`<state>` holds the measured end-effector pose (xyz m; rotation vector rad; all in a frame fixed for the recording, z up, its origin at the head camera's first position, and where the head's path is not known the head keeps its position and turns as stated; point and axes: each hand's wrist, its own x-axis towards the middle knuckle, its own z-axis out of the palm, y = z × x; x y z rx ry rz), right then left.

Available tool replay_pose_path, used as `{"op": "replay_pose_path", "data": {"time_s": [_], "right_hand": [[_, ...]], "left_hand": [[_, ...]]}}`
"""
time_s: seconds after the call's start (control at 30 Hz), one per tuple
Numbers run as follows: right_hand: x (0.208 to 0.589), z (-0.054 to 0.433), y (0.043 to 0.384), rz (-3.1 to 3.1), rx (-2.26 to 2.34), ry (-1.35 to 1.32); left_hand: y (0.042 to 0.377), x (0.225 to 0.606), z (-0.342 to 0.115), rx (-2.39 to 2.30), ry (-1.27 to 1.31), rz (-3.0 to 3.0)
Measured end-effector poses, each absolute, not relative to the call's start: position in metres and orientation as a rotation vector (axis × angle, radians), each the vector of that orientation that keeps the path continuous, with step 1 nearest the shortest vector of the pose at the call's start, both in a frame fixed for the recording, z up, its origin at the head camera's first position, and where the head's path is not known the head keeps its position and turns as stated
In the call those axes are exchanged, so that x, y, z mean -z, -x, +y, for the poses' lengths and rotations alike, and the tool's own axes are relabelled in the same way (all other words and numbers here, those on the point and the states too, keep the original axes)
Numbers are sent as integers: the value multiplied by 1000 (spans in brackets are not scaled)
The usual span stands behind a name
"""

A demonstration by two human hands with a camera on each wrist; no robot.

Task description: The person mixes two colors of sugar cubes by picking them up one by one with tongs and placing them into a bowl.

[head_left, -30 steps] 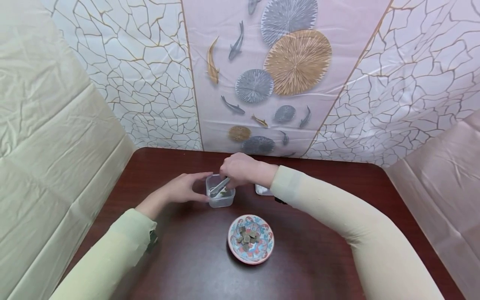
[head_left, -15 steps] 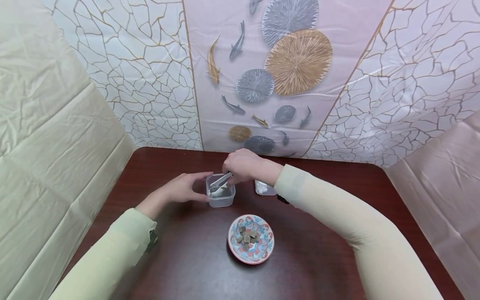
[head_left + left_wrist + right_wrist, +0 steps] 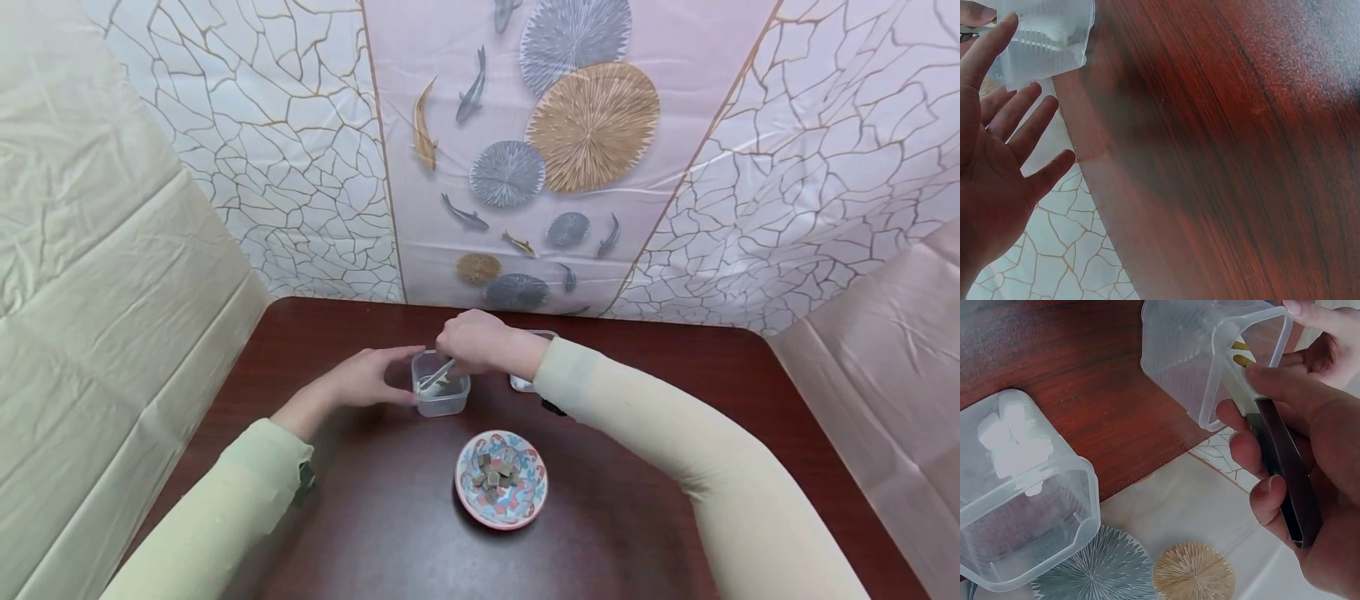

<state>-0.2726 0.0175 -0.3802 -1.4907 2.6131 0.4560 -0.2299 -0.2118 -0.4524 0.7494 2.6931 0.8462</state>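
My left hand lies along the left side of a clear plastic container, thumb tip at its front wall and index finger at its back corner. The other fingers spread out straight in the left wrist view. My right hand grips metal tongs from above, and their slotted lower end reaches down into the container. In the right wrist view, fingers and thumb close around the dark, shiny arms of the tongs. What lies between the tips is hidden.
A second clear container with white pieces stands to the right, partly behind my right forearm. A patterned bowl with several grey-brown cubes sits nearer on the dark wooden table. Patterned cloth hangs behind the table.
My right hand rose slightly to the right with the tongs half a second ago, and is now lower and further left, over the container. My left hand stays in place.
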Motion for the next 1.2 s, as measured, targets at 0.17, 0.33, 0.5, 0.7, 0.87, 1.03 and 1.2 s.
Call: {"op": "replay_pose_path", "data": {"time_s": [0.17, 0.33, 0.5, 0.7, 0.87, 1.03, 1.2], "right_hand": [[372, 24, 271, 2632, -420, 1494], [361, 34, 267, 2665, -343, 1515], [349, 46, 261, 2671, -273, 1546], [333, 68, 250, 2693, -215, 1584], [320, 90, 237, 2718, -187, 1613], [313, 111, 220, 2725, -112, 1652], [315, 131, 204, 2734, -36, 1656]], "left_hand": [[230, 452, -212, -842, -737, 2691], [229, 452, -212, -839, -719, 2689], [229, 453, -212, -839, -715, 2695], [229, 453, -211, -844, -732, 2699], [228, 451, -211, -849, -732, 2698], [228, 451, -210, -855, -728, 2689], [228, 451, -211, -863, -732, 2689]]}}
